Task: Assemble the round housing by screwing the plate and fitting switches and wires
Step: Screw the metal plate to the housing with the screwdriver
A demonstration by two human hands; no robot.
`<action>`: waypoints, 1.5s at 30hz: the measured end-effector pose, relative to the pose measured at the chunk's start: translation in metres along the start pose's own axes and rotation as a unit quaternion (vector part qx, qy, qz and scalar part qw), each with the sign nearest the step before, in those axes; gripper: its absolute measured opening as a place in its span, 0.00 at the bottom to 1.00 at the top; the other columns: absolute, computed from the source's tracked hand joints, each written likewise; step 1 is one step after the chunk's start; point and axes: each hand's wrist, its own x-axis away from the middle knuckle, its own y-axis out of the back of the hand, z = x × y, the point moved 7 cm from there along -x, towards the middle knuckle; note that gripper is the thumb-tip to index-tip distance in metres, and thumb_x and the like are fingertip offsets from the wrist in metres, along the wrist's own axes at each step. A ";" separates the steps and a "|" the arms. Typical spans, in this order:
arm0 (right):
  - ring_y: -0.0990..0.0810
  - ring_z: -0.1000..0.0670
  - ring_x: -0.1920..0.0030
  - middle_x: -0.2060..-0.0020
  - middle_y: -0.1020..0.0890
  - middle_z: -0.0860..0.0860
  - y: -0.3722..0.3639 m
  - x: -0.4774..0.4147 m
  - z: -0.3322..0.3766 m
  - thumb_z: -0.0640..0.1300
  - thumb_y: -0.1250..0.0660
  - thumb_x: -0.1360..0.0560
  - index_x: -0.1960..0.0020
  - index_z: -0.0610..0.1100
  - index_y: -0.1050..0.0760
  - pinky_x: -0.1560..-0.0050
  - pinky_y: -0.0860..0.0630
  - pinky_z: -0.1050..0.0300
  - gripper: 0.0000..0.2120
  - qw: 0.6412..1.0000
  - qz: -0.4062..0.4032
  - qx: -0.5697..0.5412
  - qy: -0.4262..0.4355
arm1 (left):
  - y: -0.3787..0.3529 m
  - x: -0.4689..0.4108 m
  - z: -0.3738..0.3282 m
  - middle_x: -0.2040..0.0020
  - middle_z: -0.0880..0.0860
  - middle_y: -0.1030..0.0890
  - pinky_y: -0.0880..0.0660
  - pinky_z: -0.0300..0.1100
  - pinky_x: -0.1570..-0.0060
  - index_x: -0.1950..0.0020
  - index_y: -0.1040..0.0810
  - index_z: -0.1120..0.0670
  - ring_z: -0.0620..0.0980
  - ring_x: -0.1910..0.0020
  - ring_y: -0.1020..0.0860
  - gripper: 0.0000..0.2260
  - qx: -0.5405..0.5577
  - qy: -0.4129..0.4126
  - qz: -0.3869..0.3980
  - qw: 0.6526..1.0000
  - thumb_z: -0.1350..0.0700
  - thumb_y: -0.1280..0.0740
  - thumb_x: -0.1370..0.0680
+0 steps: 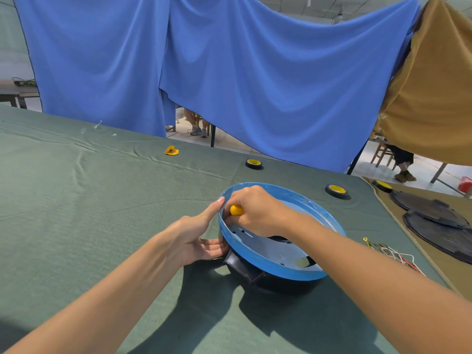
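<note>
Screwing the plate [268, 247] down, it seems
The right hand [255, 212] curls its fingers round a yellow screwdriver [236, 210] inside the round housing [281, 270] on the counter [102, 200]; the left hand [194, 238] presses flat fingers on its side. Next: steady turns.

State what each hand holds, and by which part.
The right hand grips a yellow-handled tool by its handle; the left hand steadies the round housing, thumb on its rim.

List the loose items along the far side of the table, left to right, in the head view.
Small yellow piece → left tape roll → middle tape roll → right tape roll → dark round discs.
</note>
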 end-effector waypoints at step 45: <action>0.22 0.46 0.56 0.57 0.21 0.46 -0.008 0.004 0.004 0.38 0.33 0.24 0.49 0.41 0.22 0.54 0.20 0.47 0.05 0.995 -0.057 0.048 -0.073 | 0.002 0.000 -0.005 0.62 0.67 0.19 0.18 0.53 0.65 0.29 0.40 0.59 0.63 0.63 0.17 0.42 -0.037 -0.045 -0.006 0.998 0.46 0.21 0.32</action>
